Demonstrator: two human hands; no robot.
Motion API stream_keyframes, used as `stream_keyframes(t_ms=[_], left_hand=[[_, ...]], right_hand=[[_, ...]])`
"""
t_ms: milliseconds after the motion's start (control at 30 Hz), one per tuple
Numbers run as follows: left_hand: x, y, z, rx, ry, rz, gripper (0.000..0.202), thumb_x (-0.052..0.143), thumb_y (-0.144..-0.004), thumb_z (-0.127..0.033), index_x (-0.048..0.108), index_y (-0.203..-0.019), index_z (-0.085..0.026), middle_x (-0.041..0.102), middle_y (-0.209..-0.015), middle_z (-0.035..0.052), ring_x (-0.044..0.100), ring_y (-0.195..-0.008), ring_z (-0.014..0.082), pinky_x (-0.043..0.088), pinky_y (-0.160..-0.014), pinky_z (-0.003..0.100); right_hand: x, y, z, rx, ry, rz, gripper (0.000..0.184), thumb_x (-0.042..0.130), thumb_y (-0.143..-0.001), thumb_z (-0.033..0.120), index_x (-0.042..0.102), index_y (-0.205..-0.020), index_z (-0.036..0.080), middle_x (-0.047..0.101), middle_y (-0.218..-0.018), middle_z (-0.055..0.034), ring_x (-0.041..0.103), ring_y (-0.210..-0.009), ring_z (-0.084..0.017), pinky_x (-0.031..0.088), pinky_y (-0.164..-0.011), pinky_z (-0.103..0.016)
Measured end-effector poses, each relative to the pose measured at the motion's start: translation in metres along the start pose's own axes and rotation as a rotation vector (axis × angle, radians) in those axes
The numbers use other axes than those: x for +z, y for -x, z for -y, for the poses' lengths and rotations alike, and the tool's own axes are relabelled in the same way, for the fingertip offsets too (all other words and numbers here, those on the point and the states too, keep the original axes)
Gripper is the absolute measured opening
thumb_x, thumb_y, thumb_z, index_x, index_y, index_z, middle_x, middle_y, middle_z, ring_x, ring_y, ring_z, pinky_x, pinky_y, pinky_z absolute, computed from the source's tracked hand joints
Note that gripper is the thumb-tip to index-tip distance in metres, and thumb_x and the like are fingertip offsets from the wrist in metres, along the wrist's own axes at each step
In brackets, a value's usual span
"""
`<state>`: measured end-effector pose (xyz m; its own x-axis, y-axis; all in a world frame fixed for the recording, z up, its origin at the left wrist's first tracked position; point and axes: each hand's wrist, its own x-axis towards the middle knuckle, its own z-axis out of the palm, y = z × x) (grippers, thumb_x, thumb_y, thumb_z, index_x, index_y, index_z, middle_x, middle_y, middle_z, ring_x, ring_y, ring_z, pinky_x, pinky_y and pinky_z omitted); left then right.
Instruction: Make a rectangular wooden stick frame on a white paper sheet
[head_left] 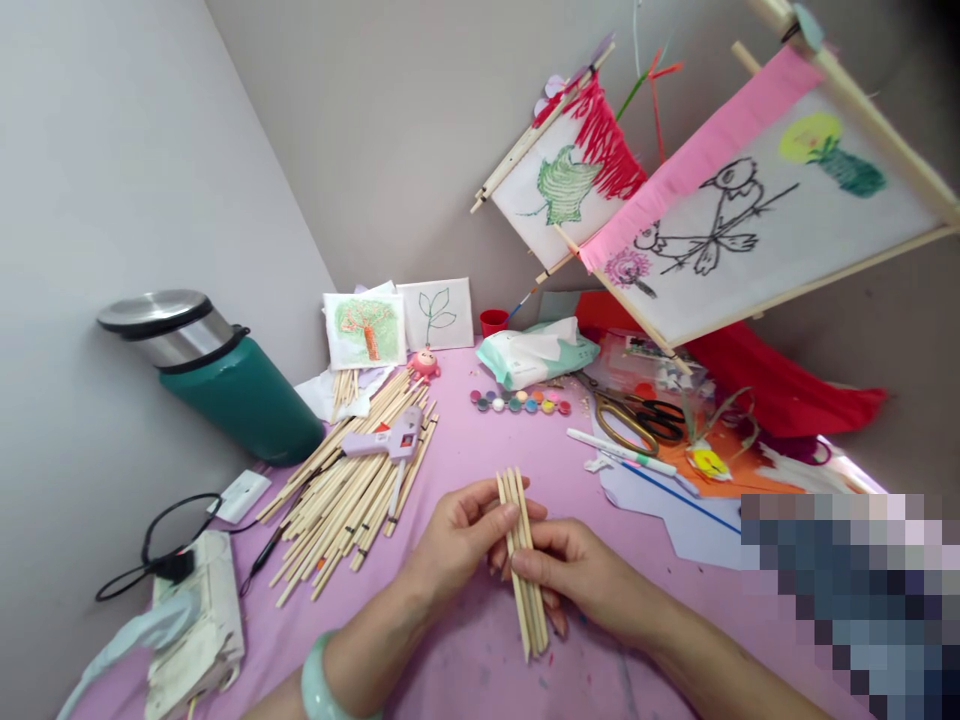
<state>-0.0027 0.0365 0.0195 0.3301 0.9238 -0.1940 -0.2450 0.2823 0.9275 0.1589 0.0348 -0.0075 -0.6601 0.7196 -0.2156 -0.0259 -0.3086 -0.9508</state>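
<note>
A small bundle of pale wooden sticks (531,600) is gripped between both hands, upright and leaning slightly, above the purple tablecloth (450,660). My left hand (465,525) is closed around its upper part, thumb across the front. Lower down, my right hand (566,565) pinches the same sticks, with its thumb in front and fingers behind. To the left lies a large loose pile of similar sticks (330,525), some with dark ends. A lilac glue gun (386,437) rests on that pile.
A green bottle (247,395) and a power strip (199,620) stand left. Small paint pots (521,403), a wipes pack (536,355), scissors (626,420) and a marker (622,452) lie beyond my hands. Framed drawings on cloth (750,210) hang at upper right.
</note>
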Motion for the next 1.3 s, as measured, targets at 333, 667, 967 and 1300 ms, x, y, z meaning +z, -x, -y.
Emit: stream_keyframes(t_ms=[333, 667, 967, 1300], left_hand=[[-0.004, 0.001, 0.003, -0.012, 0.006, 0.032, 0.042, 0.063, -0.083, -0.039, 0.063, -0.118, -0.016, 0.066, -0.074, 0.0059, 0.048, -0.052, 0.0076, 0.036, -0.05, 0.02], [-0.002, 0.003, -0.001, 0.029, -0.082, 0.05, 0.027, 0.062, -0.084, -0.036, 0.065, -0.1, -0.015, 0.069, -0.081, 0.0057, 0.063, -0.073, 0.0155, 0.049, -0.07, 0.026], [-0.006, 0.016, -0.013, 0.465, -0.553, 0.065, 0.017, 0.054, -0.089, -0.024, 0.071, -0.093, -0.024, 0.065, -0.086, 0.0044, 0.058, -0.09, 0.019, 0.046, -0.079, 0.027], [-0.015, 0.002, 0.005, 0.457, -0.635, 0.021, 0.023, 0.057, -0.086, -0.026, 0.071, -0.104, -0.03, 0.067, -0.108, 0.0045, 0.059, -0.104, 0.023, 0.047, -0.091, 0.029]], right_hand=[[0.0, 0.0, 0.0, 0.0, -0.027, -0.004, 0.039, 0.061, -0.081, 0.047, 0.067, -0.094, 0.011, 0.051, -0.055, 0.0043, 0.043, -0.037, -0.004, 0.039, -0.036, -0.016], [0.009, 0.0, 0.0, -0.069, 0.124, -0.06, 0.022, 0.057, -0.083, 0.037, 0.052, -0.077, 0.016, 0.048, -0.058, 0.0061, 0.043, -0.042, -0.006, 0.036, -0.04, -0.018], [0.008, 0.004, 0.005, -0.574, 0.776, -0.415, 0.01, 0.054, -0.082, 0.016, 0.063, -0.084, 0.017, 0.053, -0.079, -0.0015, 0.051, -0.072, -0.013, 0.041, -0.066, -0.024], [0.001, -0.005, -0.005, -0.585, 0.885, -0.405, 0.021, 0.051, -0.085, 0.02, 0.068, -0.097, 0.019, 0.065, -0.093, -0.0041, 0.058, -0.083, -0.015, 0.047, -0.078, -0.025]])
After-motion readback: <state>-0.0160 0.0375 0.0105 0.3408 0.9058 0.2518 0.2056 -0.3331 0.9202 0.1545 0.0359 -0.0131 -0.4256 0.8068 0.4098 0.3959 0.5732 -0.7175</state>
